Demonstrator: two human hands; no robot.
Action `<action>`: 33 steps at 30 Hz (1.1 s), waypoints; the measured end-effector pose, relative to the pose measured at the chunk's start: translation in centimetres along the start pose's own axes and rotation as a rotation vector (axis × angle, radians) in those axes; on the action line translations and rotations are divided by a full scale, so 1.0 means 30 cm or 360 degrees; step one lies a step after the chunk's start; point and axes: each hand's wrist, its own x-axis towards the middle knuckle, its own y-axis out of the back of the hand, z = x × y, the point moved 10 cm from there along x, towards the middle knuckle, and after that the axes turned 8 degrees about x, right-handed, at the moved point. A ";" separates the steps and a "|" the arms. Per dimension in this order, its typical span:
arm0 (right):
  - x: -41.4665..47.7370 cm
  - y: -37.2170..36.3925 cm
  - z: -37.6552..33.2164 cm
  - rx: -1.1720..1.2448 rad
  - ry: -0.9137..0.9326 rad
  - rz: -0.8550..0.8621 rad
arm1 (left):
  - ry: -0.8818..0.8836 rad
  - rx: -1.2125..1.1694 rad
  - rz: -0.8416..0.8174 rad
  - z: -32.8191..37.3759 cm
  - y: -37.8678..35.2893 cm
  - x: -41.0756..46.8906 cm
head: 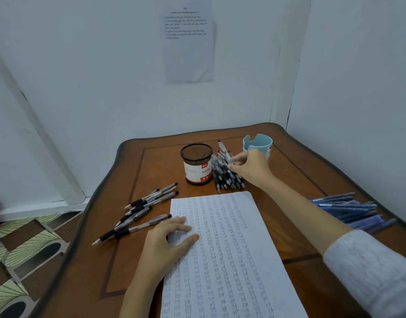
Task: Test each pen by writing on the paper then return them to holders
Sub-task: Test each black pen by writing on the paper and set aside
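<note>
Right hand (250, 168): reaches forward, thumb and fingertips pinching one pen (225, 156) in the heap of black pens (222, 177). Left hand (167, 239): flat, fingers spread, pressing on the left edge of the written paper (231, 260). The heap lies between the mesh holder (197, 166) and the blue cup (258, 143), just beyond the paper. Loose black pens (142, 210) lie left of the paper; blue pens (348, 212) lie at the right edge of the table (300, 180).
</note>
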 end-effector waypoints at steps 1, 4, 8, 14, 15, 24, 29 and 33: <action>0.020 -0.015 -0.005 -0.0030 0.0009 -0.0012 | 0.0000 0.0003 0.0000 -0.001 -0.001 0.001; 0.058 -0.041 -0.009 -0.0078 0.0014 -0.0027 | -0.0003 0.0014 0.0001 -0.003 0.000 0.006; 0.041 -0.028 0.005 -0.0109 0.0049 0.0029 | -0.0023 0.0018 0.0006 0.000 0.003 0.006; -0.108 -0.020 0.009 -0.0069 0.0140 -0.0087 | -0.0003 0.0022 -0.0002 0.001 0.006 0.003; -0.134 -0.028 0.007 -0.0058 0.0140 -0.0136 | -0.0007 0.0032 -0.0001 0.007 0.006 0.000; -0.334 -0.216 -0.010 -0.0014 0.0040 -0.0508 | -0.0026 -0.0057 0.0692 0.090 0.176 -0.103; -0.370 -0.360 -0.071 -0.0044 0.0076 -0.0604 | 0.0076 0.0218 0.0632 0.025 0.241 -0.170; -0.375 -0.469 -0.151 -0.0181 0.0264 -0.0738 | 0.0144 0.0418 0.0616 -0.069 0.282 -0.232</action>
